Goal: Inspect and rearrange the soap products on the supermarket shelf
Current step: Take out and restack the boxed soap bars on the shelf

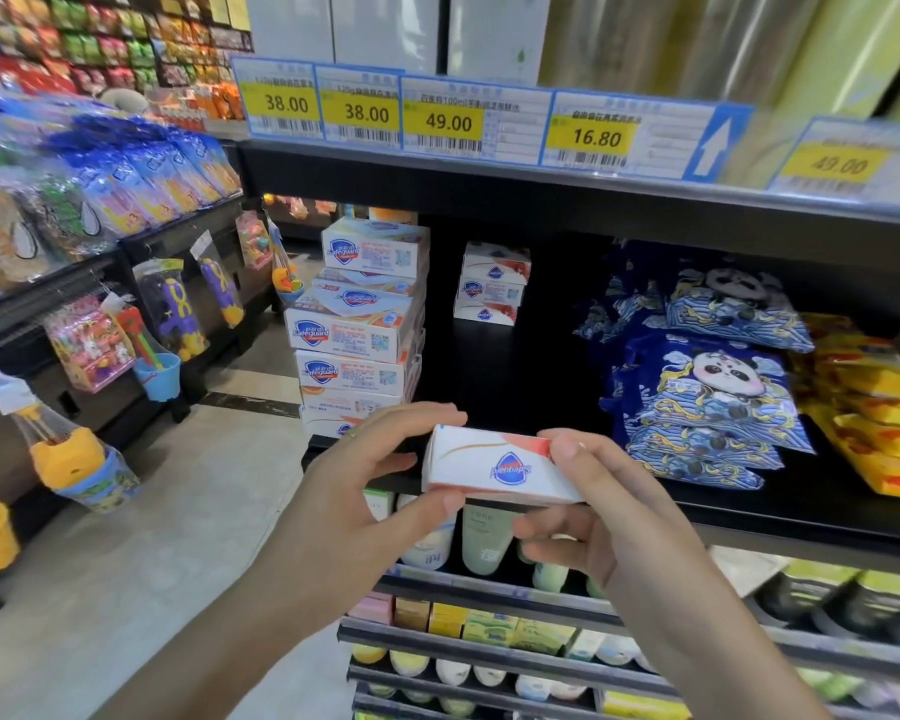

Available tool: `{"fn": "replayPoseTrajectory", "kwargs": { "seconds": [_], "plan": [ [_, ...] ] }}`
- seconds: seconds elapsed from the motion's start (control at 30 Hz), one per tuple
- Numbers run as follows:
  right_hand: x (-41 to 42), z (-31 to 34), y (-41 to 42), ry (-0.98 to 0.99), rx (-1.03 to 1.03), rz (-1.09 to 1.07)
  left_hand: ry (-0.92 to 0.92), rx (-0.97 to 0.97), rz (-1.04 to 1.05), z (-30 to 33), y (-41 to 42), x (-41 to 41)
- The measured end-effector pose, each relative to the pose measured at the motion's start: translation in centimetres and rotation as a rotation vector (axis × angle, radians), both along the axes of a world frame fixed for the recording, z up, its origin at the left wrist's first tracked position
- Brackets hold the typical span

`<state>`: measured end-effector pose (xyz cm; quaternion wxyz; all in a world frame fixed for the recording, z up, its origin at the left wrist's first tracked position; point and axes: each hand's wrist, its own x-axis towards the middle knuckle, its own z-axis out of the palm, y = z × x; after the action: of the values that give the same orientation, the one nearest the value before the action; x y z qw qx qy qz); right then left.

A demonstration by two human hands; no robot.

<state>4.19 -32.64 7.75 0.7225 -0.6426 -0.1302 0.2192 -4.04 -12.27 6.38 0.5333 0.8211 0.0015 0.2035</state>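
- Both of my hands hold one white Safeguard soap box (pixel 497 467) in front of the black shelf edge (pixel 749 517), with its printed logo upside down toward me.
- My left hand (pixel 380 470) pinches the box's left end: thumb under the lower corner, fingers stretched along the top edge.
- My right hand (pixel 598 504) grips the right end: thumb on the upper face, fingers curled beneath the box.
- Below the box, on lower shelves, stand pale bottles (pixel 481 543) and rows of small coloured soap packs (pixel 489 628).
- Behind my left hand, at the shelf's left end, stands a tall stack of Safeguard boxes (pixel 357 330); its upper boxes sit slightly askew.
- Further back on the same shelf, well apart from the tall stack, sits a short stack of three boxes (pixel 492 283).
- To the right lie blue panda-print packs (pixel 707 387), and beyond them yellow packs (pixel 874 423).
- Above, the next shelf rail carries price labels (pixel 448 116) reading 38.00, 38.00, 49.00 and 16.80.
- To the far left, across the aisle floor (pixel 126 537), hang bagged toys (pixel 178 304).
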Motion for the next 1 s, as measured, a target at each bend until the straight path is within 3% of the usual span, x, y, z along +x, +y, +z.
{"fn": "replayPoseTrajectory", "kwargs": {
  "seconds": [0.33,0.47,0.77,0.87,1.0],
  "plan": [
    [-0.2,-0.4,0.1,-0.116,-0.113,-0.023,0.083,-0.168,-0.024,0.1,0.1,0.1],
    [-0.6,-1.1,-0.1,-0.388,-0.147,-0.102,0.118,-0.273,-0.021,0.1,0.2,0.5],
    [-0.1,-2.1,-0.2,-1.123,-0.513,-0.039,0.263,-0.481,0.094,0.9,0.0,1.1],
    [-0.1,-2.5,0.1,-1.149,-0.465,-0.046,0.337,-0.557,0.120,1.0,0.3,1.3],
    [-0.1,-2.4,0.4,-1.030,-0.329,-0.011,0.407,-0.631,0.106,1.0,0.8,1.4]
  ]
}}
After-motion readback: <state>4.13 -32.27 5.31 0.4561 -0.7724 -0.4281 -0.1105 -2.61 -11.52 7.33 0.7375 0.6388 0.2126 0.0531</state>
